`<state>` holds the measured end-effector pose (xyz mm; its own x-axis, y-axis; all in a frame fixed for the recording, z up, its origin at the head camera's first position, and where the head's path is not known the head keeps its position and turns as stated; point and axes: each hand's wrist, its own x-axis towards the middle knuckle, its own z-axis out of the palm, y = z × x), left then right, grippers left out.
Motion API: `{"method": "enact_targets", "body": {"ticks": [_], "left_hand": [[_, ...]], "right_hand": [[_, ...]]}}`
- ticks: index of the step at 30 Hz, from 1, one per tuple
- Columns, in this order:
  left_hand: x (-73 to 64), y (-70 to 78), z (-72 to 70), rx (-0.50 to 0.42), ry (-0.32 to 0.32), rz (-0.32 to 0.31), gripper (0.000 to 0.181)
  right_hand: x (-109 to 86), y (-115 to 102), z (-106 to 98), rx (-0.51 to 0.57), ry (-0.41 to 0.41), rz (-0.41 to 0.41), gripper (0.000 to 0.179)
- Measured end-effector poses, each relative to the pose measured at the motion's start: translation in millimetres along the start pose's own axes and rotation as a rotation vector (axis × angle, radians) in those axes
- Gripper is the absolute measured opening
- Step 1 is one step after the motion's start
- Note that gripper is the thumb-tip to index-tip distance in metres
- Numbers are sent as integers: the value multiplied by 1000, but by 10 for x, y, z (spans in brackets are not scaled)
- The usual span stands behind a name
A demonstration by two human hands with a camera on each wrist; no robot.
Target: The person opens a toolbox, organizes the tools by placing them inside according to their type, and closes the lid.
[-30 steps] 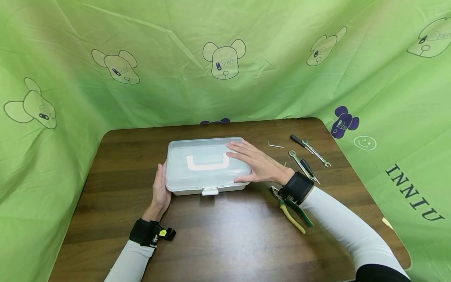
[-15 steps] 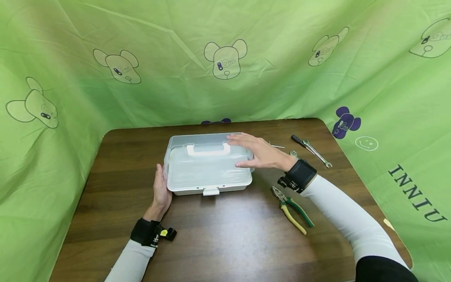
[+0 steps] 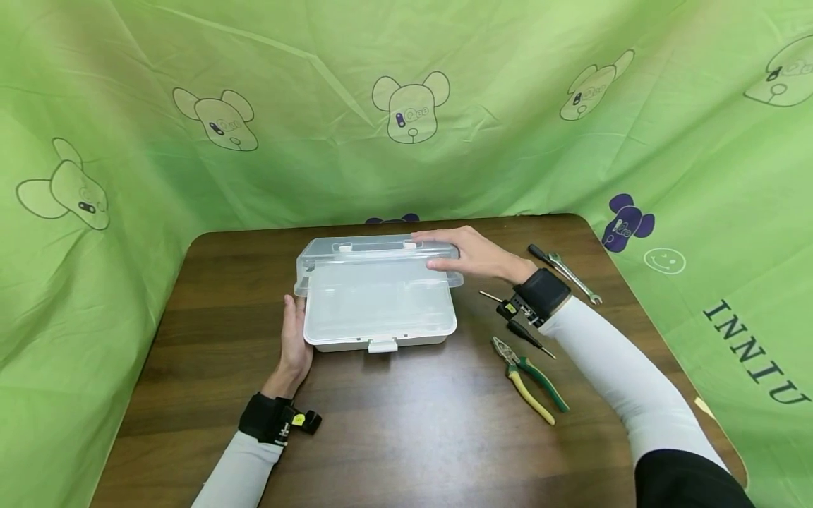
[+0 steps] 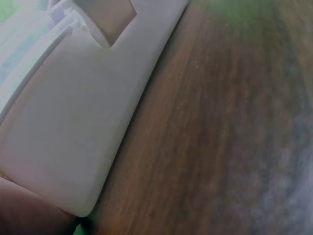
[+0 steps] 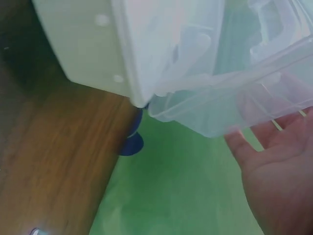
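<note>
A pale plastic toolbox (image 3: 416, 341) stands on the table with its front latch (image 3: 383, 346) facing me. Its translucent lid (image 3: 375, 247) is hinged up and tilted back, and a white interior shows below. My left hand (image 3: 296, 349) rests along the box's left side with fingers straight. My right hand (image 3: 476, 255) grips the lid near its right end, fingers over the far side and thumb at the near edge. In the right wrist view, the right hand (image 5: 281, 164) meets the lid's edge, some fingers showing blurred through the plastic.
Pliers (image 3: 524, 374) with yellow and green handles lie to the right. A dark-handled screwdriver (image 3: 524, 335) lies partly under the right wrist. Farther back are a wrench (image 3: 574, 277) and another black-handled tool (image 3: 538, 252). A green patterned cloth (image 3: 305, 169) hangs behind the wooden table.
The lid has swung up and back from nearly closed, with the right hand moving away from me along with it. The left hand stays at the box's side.
</note>
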<state>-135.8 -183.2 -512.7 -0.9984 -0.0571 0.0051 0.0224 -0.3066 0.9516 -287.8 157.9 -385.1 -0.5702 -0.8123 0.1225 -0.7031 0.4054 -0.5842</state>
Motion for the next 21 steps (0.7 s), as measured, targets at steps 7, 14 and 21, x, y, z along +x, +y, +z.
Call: {"method": "enact_targets", "body": {"ticks": [7,14,21], "left_hand": [[-1,-1,-5,1,-12,17,83],[-14,2,17,6,-6,19,82],[-5,10,7,13,-4,28,84]], "right_hand": [[126,79,-145,120,-27,123,57],[252,188,-255,289,-20,188,54],[369,293,-245,559,39,367,69]]}}
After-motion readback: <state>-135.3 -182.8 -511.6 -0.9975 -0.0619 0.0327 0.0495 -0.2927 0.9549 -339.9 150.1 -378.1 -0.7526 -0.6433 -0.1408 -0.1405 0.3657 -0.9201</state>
